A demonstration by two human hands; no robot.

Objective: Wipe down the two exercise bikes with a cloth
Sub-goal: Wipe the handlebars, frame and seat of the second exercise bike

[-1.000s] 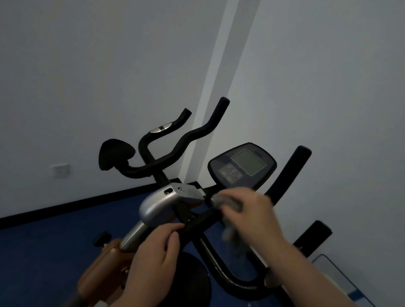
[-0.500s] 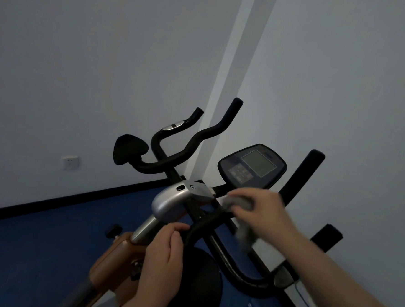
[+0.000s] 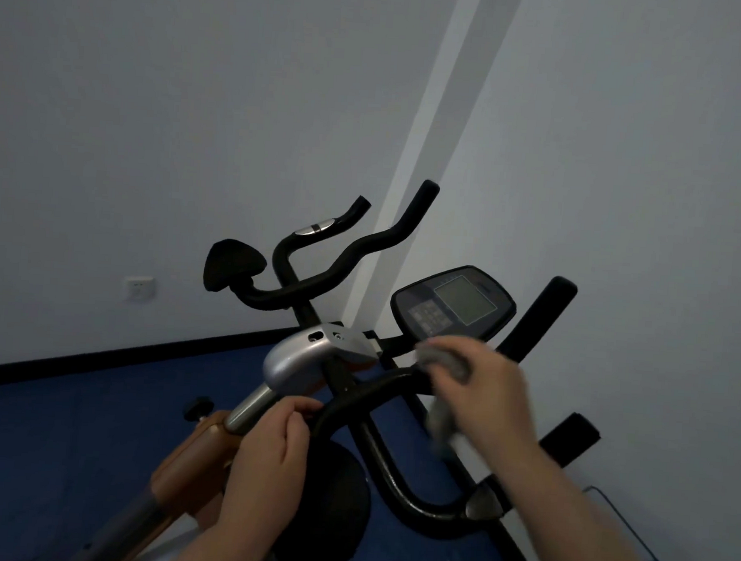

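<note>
The near exercise bike has a silver stem cover point(image 3: 299, 358), black handlebars point(image 3: 379, 389) and a dark console point(image 3: 454, 305) with a grey screen. My left hand point(image 3: 269, 460) is closed around the near end of the left handlebar. My right hand point(image 3: 490, 391) grips a grey cloth point(image 3: 439, 360) pressed on the handlebar just below the console; a tail of the cloth hangs down. A second bike stands behind, showing black handlebars point(image 3: 348, 257) and a black saddle point(image 3: 230, 269).
White walls meet in a corner right behind the bikes, with a black skirting point(image 3: 108, 357) and a wall socket point(image 3: 139, 288). The floor point(image 3: 69, 431) is dark blue. A black foam grip point(image 3: 540, 319) rises at the right, close to the wall.
My right hand with the cloth has slid a little to the right along the handlebar. My left hand keeps its hold. The view has shifted, so the bikes sit slightly further right.
</note>
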